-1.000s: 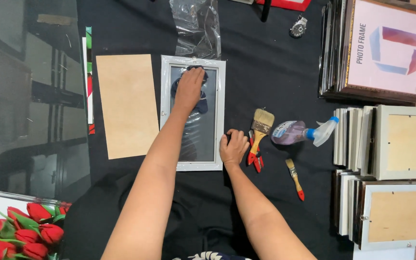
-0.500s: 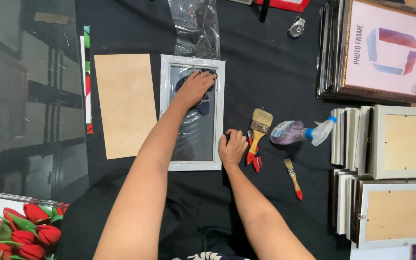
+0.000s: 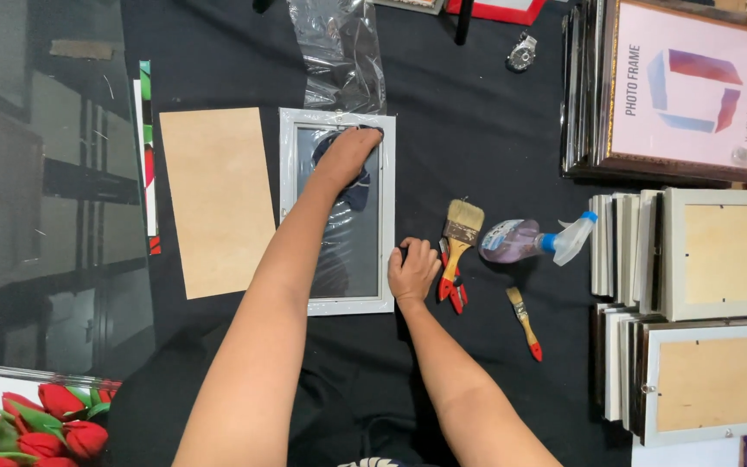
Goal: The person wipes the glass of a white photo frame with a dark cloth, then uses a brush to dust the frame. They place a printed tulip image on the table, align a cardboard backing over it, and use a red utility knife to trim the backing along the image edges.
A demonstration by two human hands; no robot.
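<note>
One view, from the head camera, looks straight down on a black cloth-covered work surface (image 3: 477, 112). A silver-white rectangular picture frame with a glass pane (image 3: 337, 212) lies flat near the middle, its long axis running away from the person, short ends near and far. The left hand (image 3: 347, 154) presses a dark blue cloth (image 3: 352, 186) flat against the glass near the frame's far end, fingers spread over it. The right hand (image 3: 412, 270) rests curled against the frame's right edge near the close corner; it seems to pinch the rim, though the fingertips are hard to make out.

Just left of the frame lies a plain tan rectangular backing board (image 3: 216, 201), parallel to it. Right of the right hand lie a wide brush with pale bristles and a red handle (image 3: 458, 242), a smaller brush (image 3: 523, 322), and a clear spray bottle with a blue collar (image 3: 529, 240) on its side, nozzle pointing right. Upright stacks of pale frames (image 3: 693, 259) stand at the right edge. Red artificial tulips (image 3: 36, 428) fill the near left corner.
</note>
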